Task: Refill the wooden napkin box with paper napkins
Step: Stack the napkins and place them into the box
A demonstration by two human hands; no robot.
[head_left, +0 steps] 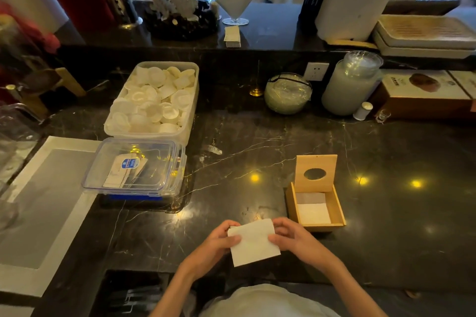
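Observation:
A small wooden napkin box [338, 211] stands on the dark marble counter, right of centre. Its hinged lid [315, 173] with an oval hole is tipped up at the back. White napkins [313, 211] lie inside it. In front of me, left of the box, I hold a white folded paper napkin [253, 242] above the counter. My left hand [215, 244] pinches its left edge and my right hand [291, 236] pinches its right edge. The napkin is a short way from the box's near left corner.
A clear lidded plastic container [134, 166] and an open tub of white cups [154, 99] stand at the left. A grey mat [38, 203] lies far left. A glass bowl [287, 93], a large jar [350, 84] and a cardboard box [425, 95] line the back.

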